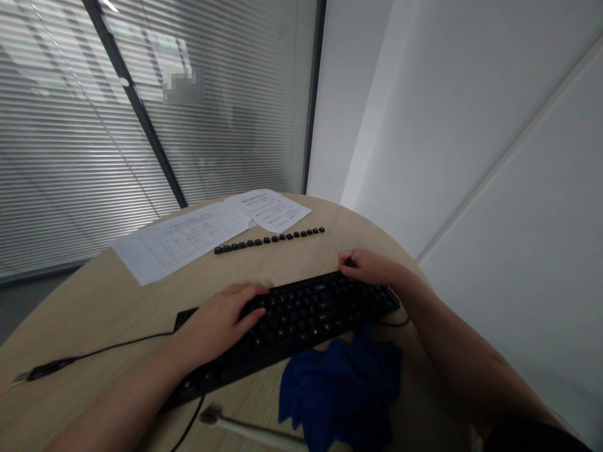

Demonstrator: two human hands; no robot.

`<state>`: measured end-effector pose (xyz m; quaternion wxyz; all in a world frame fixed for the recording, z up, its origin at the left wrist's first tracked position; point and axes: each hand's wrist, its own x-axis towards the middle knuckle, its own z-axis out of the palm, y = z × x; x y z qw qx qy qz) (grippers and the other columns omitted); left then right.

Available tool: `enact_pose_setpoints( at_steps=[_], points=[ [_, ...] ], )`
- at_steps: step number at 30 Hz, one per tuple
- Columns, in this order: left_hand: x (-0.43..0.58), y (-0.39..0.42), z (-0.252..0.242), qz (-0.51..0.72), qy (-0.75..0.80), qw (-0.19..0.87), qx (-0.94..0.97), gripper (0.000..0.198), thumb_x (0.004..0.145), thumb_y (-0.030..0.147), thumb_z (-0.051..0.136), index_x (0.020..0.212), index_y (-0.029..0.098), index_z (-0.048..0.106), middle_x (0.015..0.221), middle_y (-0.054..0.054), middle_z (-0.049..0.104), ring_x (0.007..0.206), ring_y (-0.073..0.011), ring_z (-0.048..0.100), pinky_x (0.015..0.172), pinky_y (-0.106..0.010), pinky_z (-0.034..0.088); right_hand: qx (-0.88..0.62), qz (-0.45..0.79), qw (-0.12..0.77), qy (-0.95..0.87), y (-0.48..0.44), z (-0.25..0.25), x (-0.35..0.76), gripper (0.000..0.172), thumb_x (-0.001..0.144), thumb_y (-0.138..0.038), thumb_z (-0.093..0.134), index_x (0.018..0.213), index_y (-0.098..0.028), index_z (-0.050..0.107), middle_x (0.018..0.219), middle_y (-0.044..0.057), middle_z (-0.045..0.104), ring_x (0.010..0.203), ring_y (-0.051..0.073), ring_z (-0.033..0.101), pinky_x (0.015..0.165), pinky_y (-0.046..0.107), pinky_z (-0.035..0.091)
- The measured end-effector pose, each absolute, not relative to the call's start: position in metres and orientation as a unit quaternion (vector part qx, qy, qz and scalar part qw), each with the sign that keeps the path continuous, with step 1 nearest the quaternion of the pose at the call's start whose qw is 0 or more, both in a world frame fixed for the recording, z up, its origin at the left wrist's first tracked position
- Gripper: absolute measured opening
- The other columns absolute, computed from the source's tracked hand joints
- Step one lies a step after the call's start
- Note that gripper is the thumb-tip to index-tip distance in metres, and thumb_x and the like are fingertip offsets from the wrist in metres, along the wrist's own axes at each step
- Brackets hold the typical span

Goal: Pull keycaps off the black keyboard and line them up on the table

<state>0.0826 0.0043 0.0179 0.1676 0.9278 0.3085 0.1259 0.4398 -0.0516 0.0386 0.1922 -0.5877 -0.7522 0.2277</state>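
A black keyboard [301,314] lies slantwise on the table. My left hand [230,314] grips its left part, the thumb over the keys and the fingers along the far edge. At the far right edge of the keyboard, my right hand [360,265] is closed in a fist-like pinch. Something small and dark [349,261] shows between those fingers, too unclear to name. Beyond the keyboard, several black keycaps [274,239] stand in a row. In front of it are a crumpled blue cloth [342,389] and a small brush [254,432] with a pale handle.
Printed paper sheets [183,238] lie at the back left of the round wooden table [85,301]. A cable with a USB plug [47,369] stretches out to the left. Blinds on glass [235,125] and a white wall [471,125] enclose the far side and right.
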Motion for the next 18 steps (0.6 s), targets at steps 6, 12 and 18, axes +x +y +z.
enact_pose_setpoints(
  at_steps=[6,12,18],
  points=[
    [0.082,0.005,0.017,0.134,0.31,0.168,0.926,0.036,0.098,0.041,0.051,0.125,0.023,0.066,0.125,-0.009,0.072,0.116,-0.0277,0.066,0.105,-0.046,0.05,-0.644,0.332,0.275,-0.632,-0.048,0.028,0.446,0.022,0.094,-0.031,0.055,0.073,-0.023,0.053,0.054,-0.003,0.063,0.052,0.014,0.062,0.052,0.023,0.046],
    [0.082,0.004,0.018,0.134,0.309,0.167,0.927,0.037,0.097,0.041,0.051,0.125,0.022,0.066,0.125,-0.01,0.072,0.116,-0.0281,0.067,0.104,-0.046,0.051,-0.654,0.357,0.332,-0.578,-0.042,0.018,0.443,0.024,0.092,-0.034,0.06,0.072,-0.023,0.051,0.05,-0.005,0.06,0.044,0.012,0.057,0.046,0.021,0.045],
    [0.083,0.003,0.019,0.137,0.309,0.171,0.926,0.035,0.096,0.038,0.052,0.123,0.021,0.067,0.123,-0.01,0.072,0.115,-0.0275,0.067,0.104,-0.046,0.05,-0.609,0.333,0.476,-0.54,-0.04,0.018,0.454,0.032,0.093,-0.046,0.051,0.07,-0.025,0.042,0.047,-0.007,0.047,0.045,0.013,0.056,0.049,0.025,0.051]
  ],
)
